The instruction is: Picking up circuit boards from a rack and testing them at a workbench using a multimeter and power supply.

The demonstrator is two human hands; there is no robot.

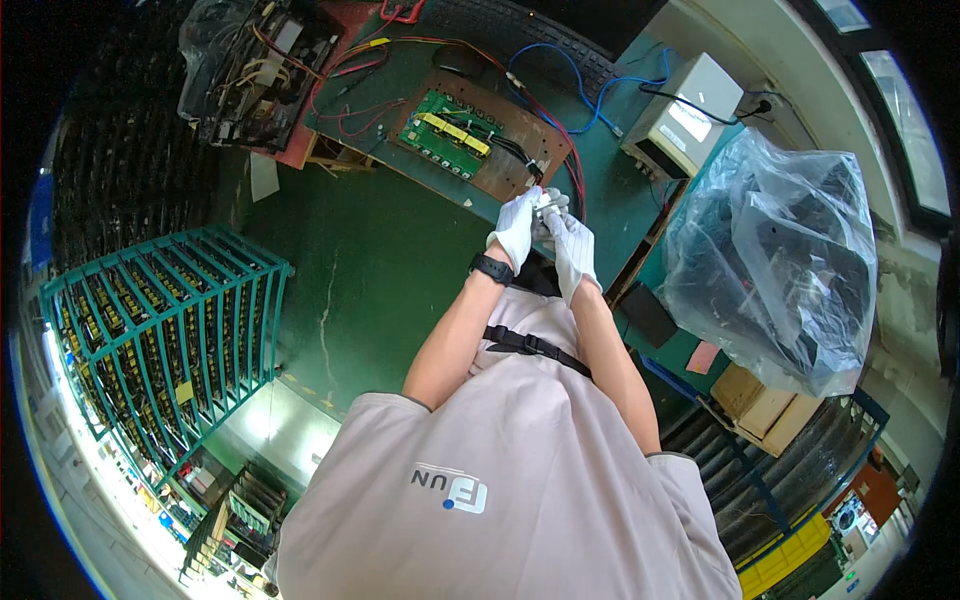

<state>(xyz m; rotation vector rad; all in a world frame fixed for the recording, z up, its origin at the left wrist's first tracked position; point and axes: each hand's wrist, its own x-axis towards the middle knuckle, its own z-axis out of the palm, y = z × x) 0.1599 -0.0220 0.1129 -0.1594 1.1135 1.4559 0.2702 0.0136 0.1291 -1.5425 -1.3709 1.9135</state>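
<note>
Both my hands wear white gloves and meet at the near edge of the green workbench [405, 175]. My left hand [514, 226] and my right hand [572, 246] are closed around a small whitish connector [549, 203]; its exact kind is partly hidden by the fingers. Black cables [514, 150] run from a green circuit board [445, 135] toward my left fingers. The board carries yellow parts and lies on a brown plate [503, 180]. A reddish cable passes just beyond my right hand.
A keyboard [480, 30] lies at the back, with a blue cable [598, 105] beside it. A light grey box [690, 110] stands at the right, near plastic-covered equipment [770, 260]. Teal racks of boards [165, 320] stand at the left. Cardboard boxes [765, 405] sit at the right.
</note>
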